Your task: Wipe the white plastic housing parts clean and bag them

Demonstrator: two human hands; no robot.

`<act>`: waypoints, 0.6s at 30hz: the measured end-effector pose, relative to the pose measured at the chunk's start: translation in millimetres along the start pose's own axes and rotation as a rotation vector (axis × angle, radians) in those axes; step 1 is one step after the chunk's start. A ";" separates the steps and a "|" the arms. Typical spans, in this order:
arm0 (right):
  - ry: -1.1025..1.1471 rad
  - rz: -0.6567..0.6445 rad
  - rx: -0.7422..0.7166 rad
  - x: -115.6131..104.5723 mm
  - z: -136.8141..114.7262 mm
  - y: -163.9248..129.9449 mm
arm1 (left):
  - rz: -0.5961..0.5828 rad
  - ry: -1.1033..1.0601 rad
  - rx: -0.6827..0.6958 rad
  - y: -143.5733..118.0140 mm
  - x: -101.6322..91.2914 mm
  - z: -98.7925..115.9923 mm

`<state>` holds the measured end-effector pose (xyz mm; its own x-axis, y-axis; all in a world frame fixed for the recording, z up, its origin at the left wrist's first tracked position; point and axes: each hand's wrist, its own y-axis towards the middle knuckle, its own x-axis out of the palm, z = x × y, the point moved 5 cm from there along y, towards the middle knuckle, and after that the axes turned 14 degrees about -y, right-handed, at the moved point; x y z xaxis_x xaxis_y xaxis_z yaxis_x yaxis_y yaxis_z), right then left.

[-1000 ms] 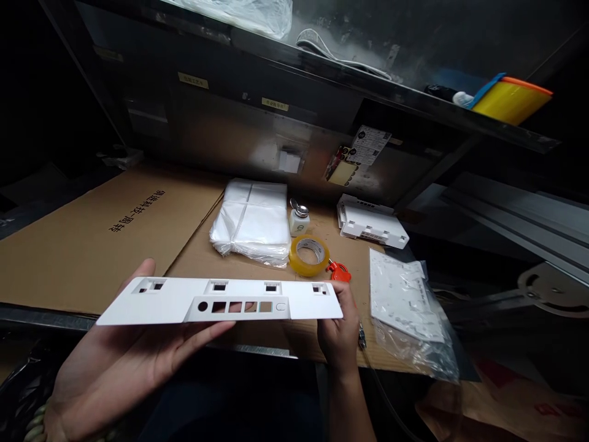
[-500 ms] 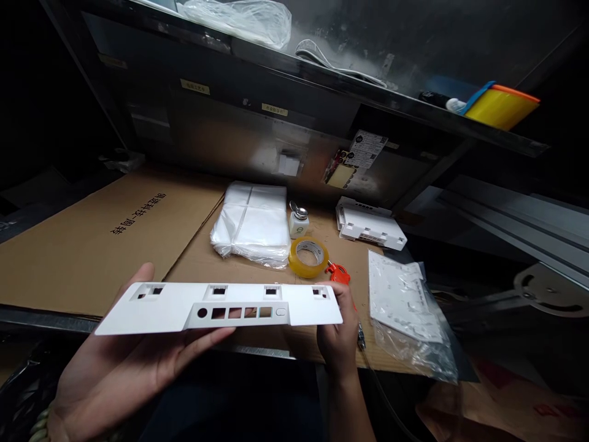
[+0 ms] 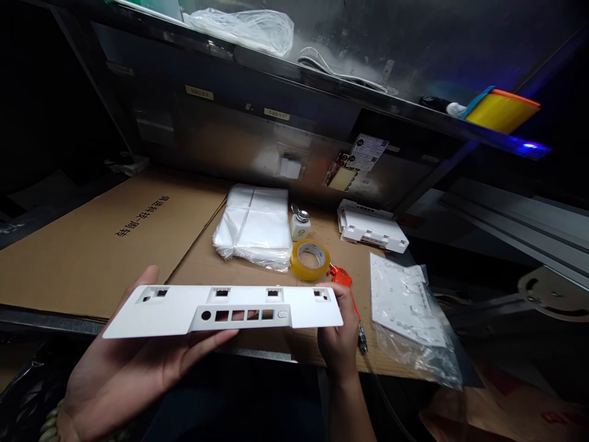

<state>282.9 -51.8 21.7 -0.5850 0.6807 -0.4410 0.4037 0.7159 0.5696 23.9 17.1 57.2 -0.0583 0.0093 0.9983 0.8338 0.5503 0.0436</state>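
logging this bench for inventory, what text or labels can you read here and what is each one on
"周转" ends a longer printed line on the cardboard sheet; its other characters are too blurred.
Two yellow labels on the metal back panel: too small.
Printed sheet: unreadable.
White panel held by left hand and right hand: no text.

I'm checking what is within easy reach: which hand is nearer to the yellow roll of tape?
Right. The right hand grips the white panel's end just below the tape roll; the left hand supports the panel's far end, farther off.

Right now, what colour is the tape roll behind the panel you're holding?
Translucent yellow; the tape roll shows plainly in the head view, beyond the white panel.
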 end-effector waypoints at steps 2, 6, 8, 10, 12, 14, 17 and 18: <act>0.000 0.000 -0.011 0.1 -0.8 0.2 | 0.001 -0.031 -0.024 0.6 1.8 -1.8; 0.002 -0.007 -0.017 1.4 -0.2 1.0 | 0.005 -0.005 0.001 1.1 -0.1 -1.1; -0.003 -0.006 -0.018 2.0 1.1 1.1 | 0.025 0.029 0.039 0.6 -3.6 1.3; -0.009 -0.005 -0.018 2.6 2.8 0.6 | 0.032 0.024 0.058 0.3 -5.5 2.6; -0.009 -0.008 -0.013 3.2 4.5 0.0 | 0.023 0.006 0.062 0.9 -4.6 2.6; -0.006 -0.010 -0.011 3.7 5.6 -0.2 | 0.004 -0.013 0.057 2.5 -1.7 1.3; 0.000 -0.009 -0.012 4.0 5.5 0.3 | -0.008 -0.013 0.049 5.2 1.6 -1.2; 0.001 -0.007 -0.012 3.9 5.2 0.6 | -0.005 -0.004 0.052 5.7 1.6 -1.5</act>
<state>284.5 -47.8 16.7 -0.5884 0.6757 -0.4440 0.3910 0.7185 0.5752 29.4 18.9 59.1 -0.0645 0.0099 0.9979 0.8037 0.5932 0.0460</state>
